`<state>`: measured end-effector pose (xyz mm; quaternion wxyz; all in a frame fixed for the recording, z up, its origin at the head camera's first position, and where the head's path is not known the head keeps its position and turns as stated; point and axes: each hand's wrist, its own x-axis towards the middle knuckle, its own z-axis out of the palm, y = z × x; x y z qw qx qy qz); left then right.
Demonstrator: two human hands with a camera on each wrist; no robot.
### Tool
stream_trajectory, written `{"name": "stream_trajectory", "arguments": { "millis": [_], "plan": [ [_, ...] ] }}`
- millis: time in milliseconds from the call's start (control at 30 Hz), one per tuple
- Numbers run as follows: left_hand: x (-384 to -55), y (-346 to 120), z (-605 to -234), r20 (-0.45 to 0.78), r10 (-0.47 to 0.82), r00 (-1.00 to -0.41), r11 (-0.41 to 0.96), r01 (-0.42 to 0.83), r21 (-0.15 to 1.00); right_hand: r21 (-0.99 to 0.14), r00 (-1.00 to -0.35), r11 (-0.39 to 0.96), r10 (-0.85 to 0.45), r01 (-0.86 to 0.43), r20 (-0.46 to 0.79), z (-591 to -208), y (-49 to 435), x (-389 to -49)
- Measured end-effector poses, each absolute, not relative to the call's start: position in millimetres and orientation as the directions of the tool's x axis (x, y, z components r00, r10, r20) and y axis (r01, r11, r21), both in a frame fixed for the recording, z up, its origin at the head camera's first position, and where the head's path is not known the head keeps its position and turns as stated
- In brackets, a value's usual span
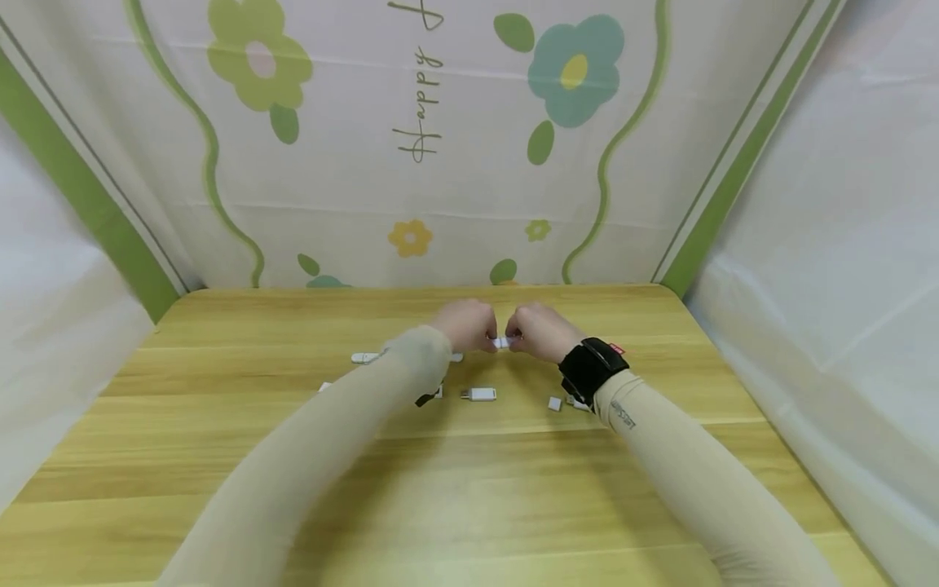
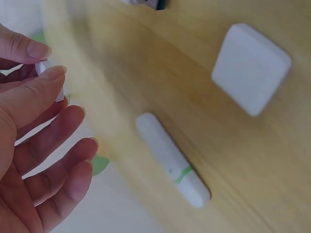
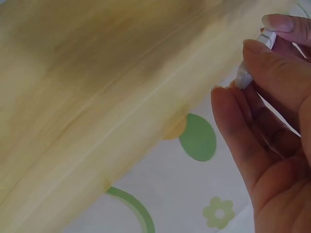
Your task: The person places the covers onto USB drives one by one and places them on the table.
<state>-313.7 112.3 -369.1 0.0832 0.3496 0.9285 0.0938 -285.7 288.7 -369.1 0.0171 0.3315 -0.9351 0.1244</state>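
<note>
Held stick: a small white stick (image 1: 502, 343) sits between the two hands, near the far edge of the table (image 1: 469, 505).
Left hand (image 1: 467, 323): pinches the left end of the held stick between thumb and fingers; its other fingers are loosely spread.
Right hand (image 1: 543, 330): pinches the right end, the grip narrow, thumb against fingers.
Wrist strap (image 1: 592, 367): black, on the right wrist, nearer the person than the held stick.
Loose stick (image 1: 482, 395): white with a metal plug pointing left, nearer the person than the held stick and slightly left of it.
Small white block (image 1: 554, 403): nearer the person than the held stick, to its right.
Banded stick (image 2: 174, 161): white with a green band, apart from the held stick.
White square (image 2: 251, 69): well apart from the held stick.
Flowered cloth (image 1: 469, 179): hangs beyond the held stick.
</note>
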Motion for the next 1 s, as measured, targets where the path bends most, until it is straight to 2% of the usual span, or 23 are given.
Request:
{"name": "stream_trajectory", "arguments": {
  "millis": [333,567,767,1000],
  "plan": [
    [-318.4,127.9,-389.4,-0.122,0.644,-0.755,0.764,0.628,0.147,-0.224,-0.791,0.764,-0.608,-0.605,0.061,-383.7,294.3,-291.0],
    [-319.1,133.9,-394.8,-0.146,0.628,-0.764,0.778,0.619,0.108,-0.257,-0.818,0.796,-0.574,-0.548,-0.032,-395.3,292.0,-303.7],
    [-323.0,136.4,-401.1,-0.135,0.614,-0.778,0.789,0.604,0.113,-0.269,-0.84,0.825,-0.535,-0.497,-0.089,-400.6,290.7,-312.6],
    [-321.5,138.9,-401.2,-0.125,0.588,-0.799,0.807,0.571,0.15,-0.254,-0.874,0.857,-0.48,-0.449,-0.075,-403.4,287.4,-315.3]
  ]
}}
